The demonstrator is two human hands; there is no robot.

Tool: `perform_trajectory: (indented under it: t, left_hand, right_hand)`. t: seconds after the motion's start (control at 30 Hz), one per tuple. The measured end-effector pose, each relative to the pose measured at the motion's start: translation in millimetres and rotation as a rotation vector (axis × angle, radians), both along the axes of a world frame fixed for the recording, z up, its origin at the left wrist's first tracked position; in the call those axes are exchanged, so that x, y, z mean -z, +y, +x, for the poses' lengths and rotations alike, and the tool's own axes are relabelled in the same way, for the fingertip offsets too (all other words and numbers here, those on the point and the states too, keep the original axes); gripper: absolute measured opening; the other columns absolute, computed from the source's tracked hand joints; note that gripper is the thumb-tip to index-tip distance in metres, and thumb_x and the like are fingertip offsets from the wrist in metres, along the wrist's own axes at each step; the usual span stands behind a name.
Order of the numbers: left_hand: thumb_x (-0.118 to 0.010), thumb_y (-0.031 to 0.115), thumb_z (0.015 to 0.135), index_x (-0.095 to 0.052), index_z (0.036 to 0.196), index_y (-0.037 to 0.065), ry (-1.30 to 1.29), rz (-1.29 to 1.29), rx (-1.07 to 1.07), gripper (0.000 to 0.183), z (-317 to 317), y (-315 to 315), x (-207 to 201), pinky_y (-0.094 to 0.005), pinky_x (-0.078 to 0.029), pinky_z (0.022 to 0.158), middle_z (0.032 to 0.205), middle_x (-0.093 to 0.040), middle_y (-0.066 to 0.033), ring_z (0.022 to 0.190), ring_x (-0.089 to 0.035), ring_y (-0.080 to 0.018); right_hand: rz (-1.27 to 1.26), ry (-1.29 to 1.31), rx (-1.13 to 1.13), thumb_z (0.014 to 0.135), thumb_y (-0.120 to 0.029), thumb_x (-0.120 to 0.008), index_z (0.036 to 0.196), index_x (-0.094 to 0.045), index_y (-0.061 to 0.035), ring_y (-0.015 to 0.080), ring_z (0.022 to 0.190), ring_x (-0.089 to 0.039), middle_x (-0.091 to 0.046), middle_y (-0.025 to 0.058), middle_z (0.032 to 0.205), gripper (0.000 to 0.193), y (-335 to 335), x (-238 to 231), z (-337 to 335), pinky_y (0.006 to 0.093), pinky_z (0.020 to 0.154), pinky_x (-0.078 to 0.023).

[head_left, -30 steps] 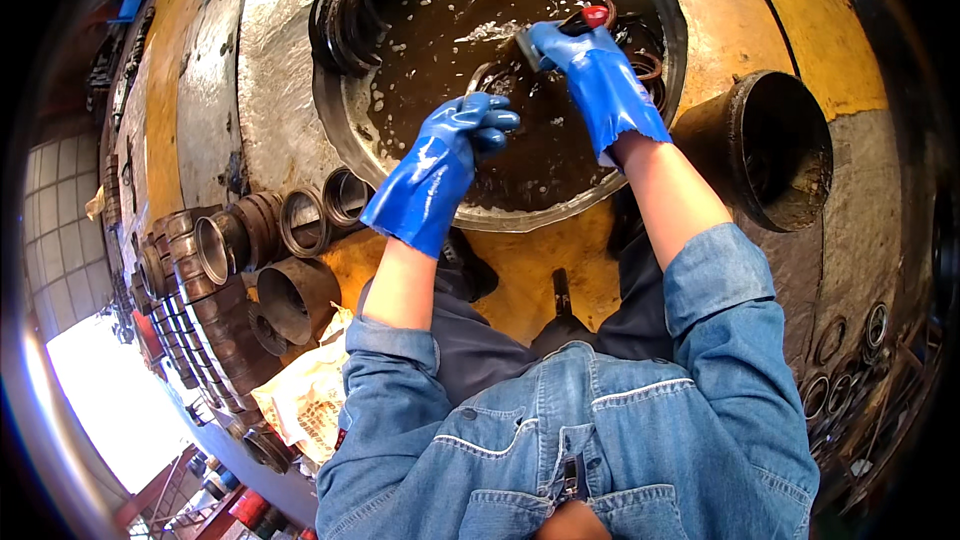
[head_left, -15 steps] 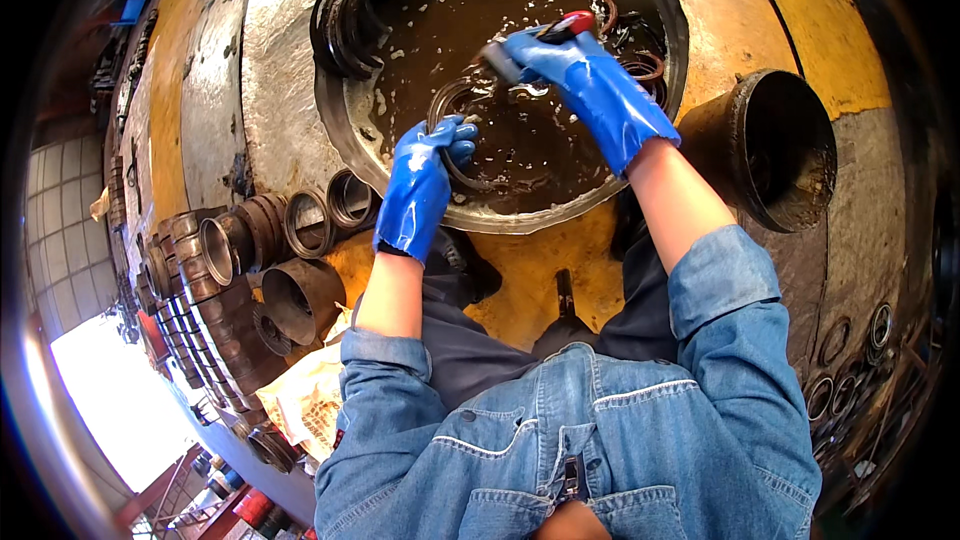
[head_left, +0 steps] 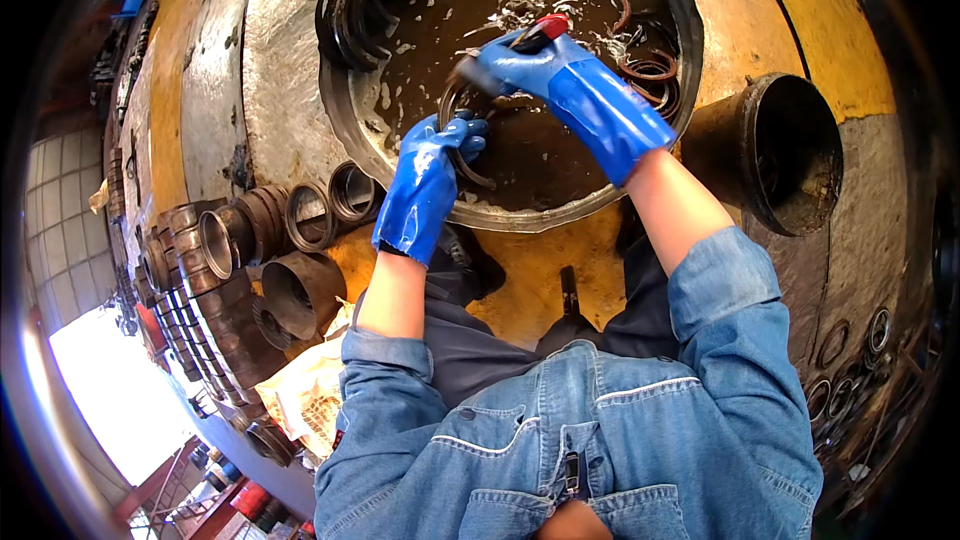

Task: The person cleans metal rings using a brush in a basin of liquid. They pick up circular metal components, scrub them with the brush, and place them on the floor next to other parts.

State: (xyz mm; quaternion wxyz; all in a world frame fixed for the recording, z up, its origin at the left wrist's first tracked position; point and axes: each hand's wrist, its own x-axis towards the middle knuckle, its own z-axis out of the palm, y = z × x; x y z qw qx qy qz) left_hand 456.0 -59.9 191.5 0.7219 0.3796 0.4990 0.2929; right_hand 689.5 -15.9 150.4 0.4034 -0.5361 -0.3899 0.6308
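Over a round metal basin of brown liquid (head_left: 350,120), the blue-gloved left hand (head_left: 430,175) grips a dark metal ring (head_left: 465,130), the blue-gloved right hand (head_left: 525,60) clasps a red-handled brush (head_left: 540,30), with rusty metal sleeves (head_left: 250,240) stacked left.

A single view, from a wide fisheye camera worn on the person's head, looks steeply down over the denim jacket (head_left: 590,440) and out along both forearms, which enter from the lower edge. It faces a round basin of brown liquid (head_left: 520,150) that fills the upper centre, near enough that the blue-gloved left hand (head_left: 425,180) and right hand (head_left: 540,65) show large. Straight edges bow toward the dark circular rim; metal rings and sleeves (head_left: 250,250) curve away at left, a dark pipe mouth (head_left: 790,155) at right.
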Motion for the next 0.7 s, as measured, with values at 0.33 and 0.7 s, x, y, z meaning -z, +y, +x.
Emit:
perform_trajectory:
  t: [0.33,0.7]
  left_hand:
    - [-0.063,0.02,0.105,-0.061,0.128,-0.007,0.003,-0.03,-0.008,0.036,9.3,1.1,-5.3,-0.0301,-0.059,0.08,0.107,-0.074,-0.0161,0.092,-0.071,-0.0194]
    - [-0.07,0.013,0.1,-0.057,0.137,-0.009,-0.298,0.084,0.065,0.045,45.5,-4.9,-1.0,-0.0369,-0.059,0.089,0.122,-0.071,-0.0221,0.1,-0.072,-0.027]
  right_hand:
    - [-0.205,-0.619,0.163,0.084,-0.036,-0.068,0.104,-0.074,0.0005,0.0359,0.095,-0.074,-0.075,0.0239,0.1,0.042,-25.1,-32.4,5.4,0.0403,0.087,-0.057]
    - [-0.062,-0.392,0.521,0.086,-0.038,-0.07,0.091,-0.07,-0.0037,0.0152,0.074,-0.056,-0.066,0.0046,0.079,0.034,-77.1,-82.7,39.3,0.0323,0.072,-0.046]
